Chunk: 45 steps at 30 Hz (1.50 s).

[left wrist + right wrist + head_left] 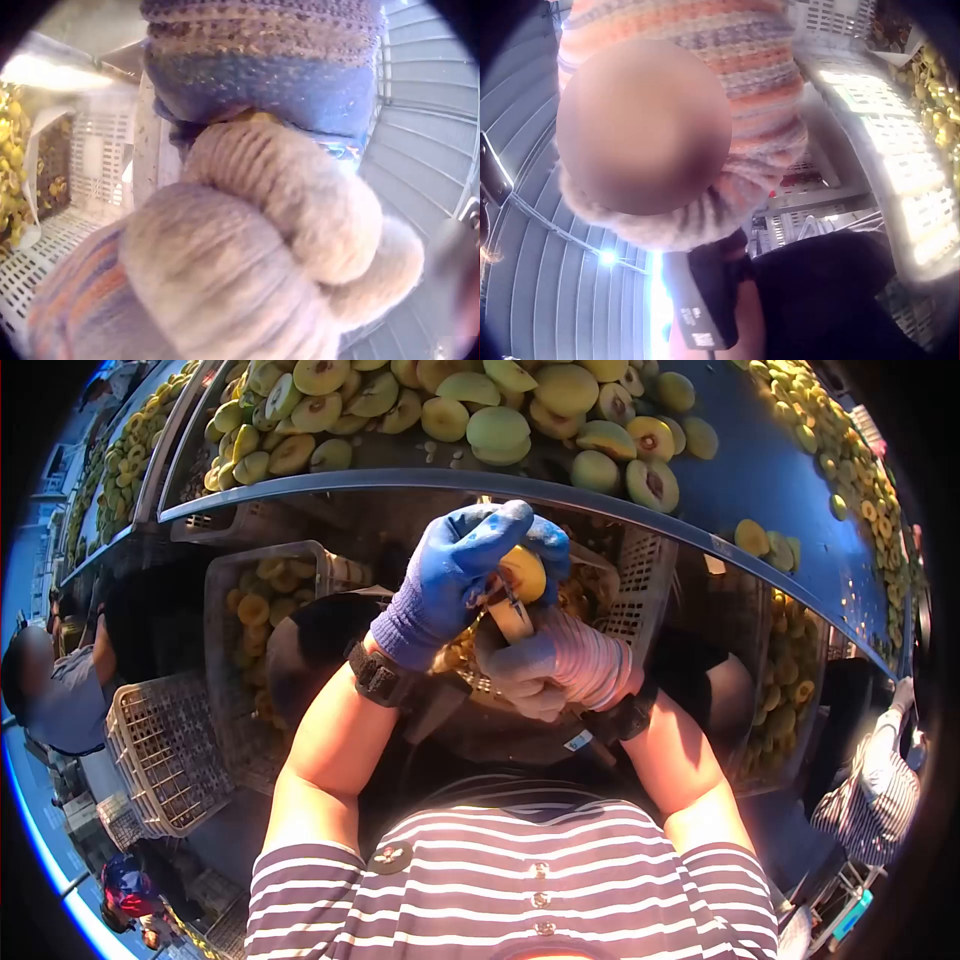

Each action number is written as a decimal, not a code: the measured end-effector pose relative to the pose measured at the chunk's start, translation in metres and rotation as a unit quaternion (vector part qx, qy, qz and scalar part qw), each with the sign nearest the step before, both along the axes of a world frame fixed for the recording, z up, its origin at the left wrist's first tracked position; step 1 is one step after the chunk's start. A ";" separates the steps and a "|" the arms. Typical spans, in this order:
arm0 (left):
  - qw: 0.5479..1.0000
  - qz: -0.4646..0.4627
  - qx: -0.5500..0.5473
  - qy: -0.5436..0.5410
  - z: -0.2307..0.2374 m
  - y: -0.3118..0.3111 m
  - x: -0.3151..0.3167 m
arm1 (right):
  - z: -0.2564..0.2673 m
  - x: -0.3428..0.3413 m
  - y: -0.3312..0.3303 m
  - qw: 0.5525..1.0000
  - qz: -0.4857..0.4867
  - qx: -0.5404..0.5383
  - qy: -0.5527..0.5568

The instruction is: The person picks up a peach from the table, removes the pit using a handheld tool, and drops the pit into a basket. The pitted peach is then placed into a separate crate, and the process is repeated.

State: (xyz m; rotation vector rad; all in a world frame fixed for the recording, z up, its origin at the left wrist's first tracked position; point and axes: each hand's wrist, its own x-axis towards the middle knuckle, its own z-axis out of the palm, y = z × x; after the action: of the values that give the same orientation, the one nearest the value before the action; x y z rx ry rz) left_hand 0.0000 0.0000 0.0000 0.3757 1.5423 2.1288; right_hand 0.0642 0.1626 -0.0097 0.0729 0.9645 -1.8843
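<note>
In the head view my left hand, in a blue coated glove, grips a yellow peach near the table edge. My right hand, in a striped knit glove, curls round the pale handle of a small tool whose thin metal part meets the fruit. Most of that metal end is hidden by fruit and fingers. The left wrist view has the knit glove close in front of the blue glove, with the peach mostly hidden between them. In the right wrist view the striped glove cuff fills the upper part.
A metal table ahead bears a heap of cut peaches. Below it stand crates of peach pieces, one at the left and one at the right. Stacked crates stand farther left. Other people work on both sides.
</note>
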 end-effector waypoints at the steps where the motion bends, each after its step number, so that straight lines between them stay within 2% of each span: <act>1: 0.998 -0.003 0.005 0.059 0.001 -0.002 0.000 | -0.006 0.001 0.004 1.000 0.002 -0.005 0.028; 3: 0.994 0.046 0.060 0.077 -0.009 0.013 0.003 | -0.003 0.004 0.034 0.999 0.003 -0.005 0.051; 5: 0.990 0.121 0.064 0.023 -0.011 0.008 0.007 | 0.004 0.008 0.046 0.997 -0.004 -0.076 0.032; 6: 0.987 0.149 0.059 0.016 -0.012 0.004 0.010 | 0.008 0.011 0.052 0.999 -0.047 0.003 -0.014; 7: 0.983 0.177 0.053 0.009 -0.014 0.000 0.013 | 0.017 0.001 0.058 0.927 0.081 0.309 0.195; 8: 0.976 0.190 -0.020 0.109 -0.018 -0.018 0.020 | -0.008 0.008 0.059 0.797 0.110 0.471 0.361; 9: 0.970 0.205 -0.027 0.131 -0.009 -0.039 0.023 | -0.031 0.011 0.060 0.608 0.126 0.602 0.502; 10: 0.963 0.220 -0.035 0.154 -0.001 -0.060 0.026 | -0.026 0.013 0.061 0.604 0.152 0.619 0.478; 12: 0.947 0.271 -0.120 0.120 0.027 -0.124 0.028 | -0.015 0.019 0.065 0.596 0.203 0.650 0.425; 13: 0.907 0.300 -0.259 0.142 0.038 -0.145 0.025 | -0.012 0.018 0.066 0.590 0.191 0.652 0.437; 14: 0.827 0.345 -0.414 0.159 0.046 -0.142 0.020 | -0.009 0.019 0.066 0.585 0.181 0.653 0.446; 15: 0.719 0.382 -0.556 0.168 0.054 -0.138 0.015 | -0.005 0.019 0.064 0.580 0.173 0.652 0.456; 16: 0.796 0.344 -0.462 0.186 0.062 -0.120 0.004 | 0.002 0.017 0.059 0.594 0.162 0.641 0.458; 18: 0.863 0.295 -0.359 0.200 0.051 -0.065 -0.024 | 0.011 0.017 0.050 0.596 0.144 0.616 0.494; 19: 0.833 0.267 -0.415 0.250 0.038 -0.038 -0.045 | 0.014 0.015 0.047 0.594 0.136 0.607 0.511; 20: 0.797 0.237 -0.468 0.300 0.024 -0.012 -0.065 | 0.015 0.011 0.045 0.596 0.166 0.631 0.467; 21: 0.759 0.194 -0.544 0.301 0.024 0.017 -0.076 | 0.007 0.008 0.046 0.592 0.173 0.652 0.441; 22: 0.782 0.189 -0.527 0.275 0.008 0.034 -0.088 | 0.005 0.006 0.049 0.594 0.184 0.649 0.439; 25: 0.752 0.222 -0.550 0.287 -0.014 0.061 -0.107 | -0.014 0.006 0.067 0.595 0.164 0.642 0.455; 26: 0.819 0.236 -0.468 0.236 -0.016 0.058 -0.110 | -0.021 0.007 0.072 0.592 0.149 0.639 0.468; 28: 0.913 0.263 -0.286 0.123 -0.008 0.043 -0.109 | 0.003 0.000 0.075 0.590 0.181 0.644 0.452; 29: 0.970 0.222 -0.074 -0.067 0.004 0.025 -0.103 | 0.012 -0.003 0.074 0.590 0.197 0.644 0.445; 30: 0.965 0.191 -0.151 0.100 -0.002 0.004 -0.092 | 0.013 -0.003 0.069 0.616 0.145 0.634 0.446; 31: 0.934 0.167 -0.224 0.224 -0.003 -0.010 -0.078 | 0.013 -0.004 0.062 0.639 0.093 0.620 0.445; 32: 0.879 0.160 -0.286 0.345 -0.005 -0.023 -0.065 | 0.014 -0.004 0.055 0.660 0.044 0.604 0.445; 33: 0.836 0.166 -0.323 0.412 -0.004 -0.025 -0.052 | 0.015 -0.004 0.049 0.679 -0.005 0.588 0.441; 34: 0.784 0.178 -0.358 0.475 -0.003 -0.028 -0.040 | 0.007 -0.004 0.042 0.664 -0.024 0.573 0.480; 36: 0.866 0.170 -0.276 0.380 -0.007 -0.026 -0.017 | 0.013 -0.003 0.037 0.706 -0.042 0.528 0.471; 37: 0.892 0.170 -0.236 0.345 -0.008 -0.025 -0.010 | 0.017 -0.003 0.035 0.725 -0.052 0.506 0.465; 38: 0.915 0.172 -0.194 0.309 -0.008 -0.023 -0.003 | 0.021 -0.005 0.033 0.720 0.031 0.548 0.425; 39: 0.924 0.175 -0.170 0.293 -0.008 -0.024 0.000 | 0.025 -0.012 0.035 0.666 0.176 0.571 0.446; 41: 0.947 0.181 -0.133 0.230 -0.006 -0.029 0.002 | 0.011 0.000 0.038 0.685 0.096 0.545 0.474; 43: 0.971 0.174 -0.096 0.133 -0.006 -0.032 0.010 | 0.018 0.004 0.034 0.744 -0.036 0.457 0.486; 45: 0.983 0.132 -0.061 0.116 -0.009 -0.028 0.015 | 0.008 0.002 0.023 0.719 -0.100 0.470 0.502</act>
State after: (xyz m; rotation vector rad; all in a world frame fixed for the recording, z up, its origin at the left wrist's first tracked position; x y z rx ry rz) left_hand 0.0151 -0.0280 -0.0087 0.4072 1.9400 2.2355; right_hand 0.0666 0.1861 -0.0019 -0.2969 2.7008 -1.3174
